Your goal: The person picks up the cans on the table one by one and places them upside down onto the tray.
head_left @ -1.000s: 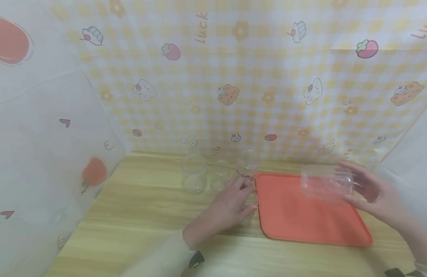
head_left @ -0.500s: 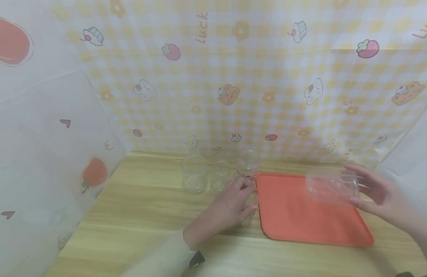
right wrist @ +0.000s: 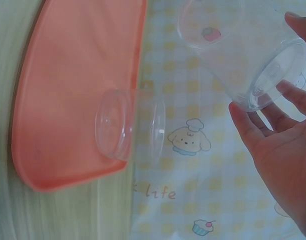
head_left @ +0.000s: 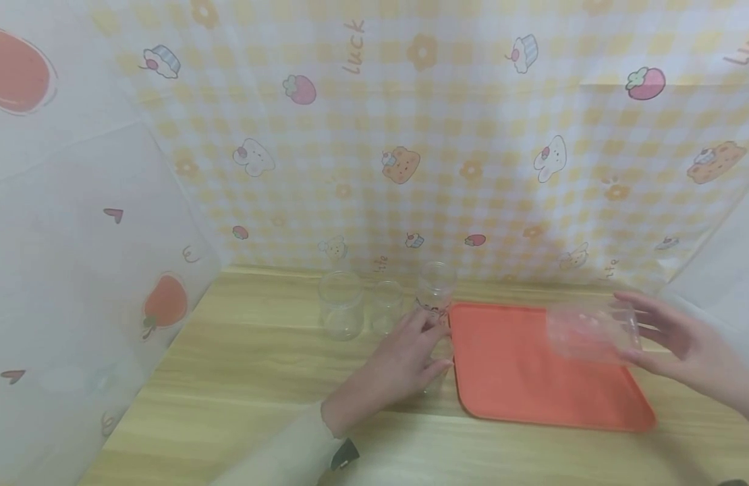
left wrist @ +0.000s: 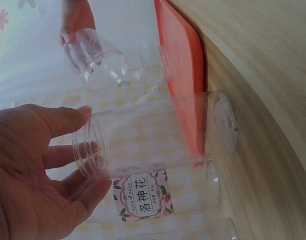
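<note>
Two at once right now, gripping a tall clear jar (left wrist: 153, 132) by the rim with the left hand (head_left: 401, 358), upright on the table (head_left: 241, 364) just beside the red tray (head_left: 526, 385), and holding a second jar (head_left: 587, 331) sideways over the tray with the right hand (head_left: 681, 344).

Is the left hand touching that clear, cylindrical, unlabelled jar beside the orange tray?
Touching: the left wrist view shows the left hand gripping the jar by its rim, fingers curled around.
</note>
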Action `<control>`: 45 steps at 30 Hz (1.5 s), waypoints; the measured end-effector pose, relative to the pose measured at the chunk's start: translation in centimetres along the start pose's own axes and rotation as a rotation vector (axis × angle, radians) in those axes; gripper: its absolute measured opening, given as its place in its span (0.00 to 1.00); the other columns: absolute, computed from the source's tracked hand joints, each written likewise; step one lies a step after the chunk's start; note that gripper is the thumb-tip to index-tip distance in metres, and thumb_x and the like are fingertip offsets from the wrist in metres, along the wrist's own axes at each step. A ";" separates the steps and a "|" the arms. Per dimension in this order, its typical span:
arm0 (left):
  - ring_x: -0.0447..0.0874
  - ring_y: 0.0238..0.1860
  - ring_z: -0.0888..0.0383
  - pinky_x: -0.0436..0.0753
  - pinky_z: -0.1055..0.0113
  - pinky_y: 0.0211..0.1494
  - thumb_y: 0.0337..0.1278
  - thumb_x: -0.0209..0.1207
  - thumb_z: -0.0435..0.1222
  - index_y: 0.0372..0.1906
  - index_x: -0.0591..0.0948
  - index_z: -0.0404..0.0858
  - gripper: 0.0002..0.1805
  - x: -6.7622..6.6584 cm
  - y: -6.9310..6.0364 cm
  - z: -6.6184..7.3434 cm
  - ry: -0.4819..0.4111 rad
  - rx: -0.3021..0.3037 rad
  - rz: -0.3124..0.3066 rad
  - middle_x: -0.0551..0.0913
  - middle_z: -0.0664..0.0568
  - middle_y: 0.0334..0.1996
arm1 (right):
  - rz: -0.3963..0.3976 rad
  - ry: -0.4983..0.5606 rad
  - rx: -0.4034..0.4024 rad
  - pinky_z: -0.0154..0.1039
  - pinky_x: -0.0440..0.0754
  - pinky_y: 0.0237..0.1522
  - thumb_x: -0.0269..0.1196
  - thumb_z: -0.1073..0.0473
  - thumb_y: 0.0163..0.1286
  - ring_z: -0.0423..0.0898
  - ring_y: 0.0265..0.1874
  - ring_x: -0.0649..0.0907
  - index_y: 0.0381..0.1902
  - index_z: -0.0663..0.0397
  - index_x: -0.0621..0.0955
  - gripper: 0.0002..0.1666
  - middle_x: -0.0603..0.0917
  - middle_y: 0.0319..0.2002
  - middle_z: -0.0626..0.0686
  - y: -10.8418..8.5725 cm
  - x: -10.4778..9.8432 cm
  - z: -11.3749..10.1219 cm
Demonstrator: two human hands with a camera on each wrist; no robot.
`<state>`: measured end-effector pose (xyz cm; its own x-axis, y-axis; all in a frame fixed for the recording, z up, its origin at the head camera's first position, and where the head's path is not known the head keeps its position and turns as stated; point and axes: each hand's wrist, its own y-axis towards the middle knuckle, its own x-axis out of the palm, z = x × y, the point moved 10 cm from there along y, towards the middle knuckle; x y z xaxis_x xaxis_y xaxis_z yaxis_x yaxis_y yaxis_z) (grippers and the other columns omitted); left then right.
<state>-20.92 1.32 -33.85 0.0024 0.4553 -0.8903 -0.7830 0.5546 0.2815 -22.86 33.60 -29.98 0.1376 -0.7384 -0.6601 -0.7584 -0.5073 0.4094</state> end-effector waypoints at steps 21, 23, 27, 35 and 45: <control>0.71 0.52 0.59 0.77 0.72 0.53 0.62 0.70 0.44 0.63 0.80 0.42 0.26 0.1 0.0 -0.2 -0.006 -0.012 -0.004 0.73 0.53 0.54 | -0.189 -0.212 0.102 0.19 0.75 0.46 0.77 0.74 0.50 0.27 0.52 0.76 0.71 0.56 0.72 0.49 0.72 0.62 0.28 -0.2 -1.1 3.0; 0.71 0.52 0.59 0.77 0.73 0.53 0.62 0.70 0.44 0.63 0.81 0.42 0.26 0.1 0.0 -0.1 -0.001 -0.009 -0.003 0.73 0.53 0.53 | -0.207 -0.225 0.108 0.20 0.76 0.45 0.78 0.73 0.49 0.29 0.51 0.77 0.70 0.50 0.73 0.49 0.73 0.61 0.28 -0.2 -1.0 3.2; 0.71 0.51 0.59 0.77 0.73 0.53 0.62 0.70 0.44 0.62 0.81 0.41 0.26 0.0 0.0 -0.1 0.000 -0.002 0.000 0.73 0.53 0.53 | -0.240 -0.286 0.119 0.24 0.78 0.41 0.80 0.69 0.48 0.31 0.48 0.78 0.65 0.53 0.76 0.45 0.73 0.58 0.26 -0.3 -0.8 3.4; 0.71 0.51 0.59 0.77 0.73 0.52 0.62 0.70 0.44 0.63 0.80 0.41 0.26 0.1 0.0 -0.1 -0.006 -0.004 0.001 0.74 0.53 0.53 | -0.332 -0.429 0.108 0.32 0.83 0.36 0.81 0.62 0.50 0.32 0.46 0.78 0.61 0.66 0.75 0.42 0.73 0.60 0.32 -0.5 0.3 3.9; 0.71 0.52 0.59 0.77 0.72 0.53 0.62 0.70 0.44 0.62 0.81 0.41 0.25 0.1 0.0 -0.1 0.009 -0.001 0.004 0.74 0.52 0.53 | -0.346 -0.441 0.096 0.36 0.83 0.34 0.83 0.59 0.46 0.35 0.44 0.79 0.61 0.63 0.76 0.44 0.78 0.57 0.40 -1.2 1.8 3.8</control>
<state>-20.99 1.34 -33.98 -0.0060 0.4511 -0.8925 -0.7839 0.5520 0.2842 -24.12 34.62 -34.05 0.1248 -0.2711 -0.9544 -0.7739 -0.6285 0.0773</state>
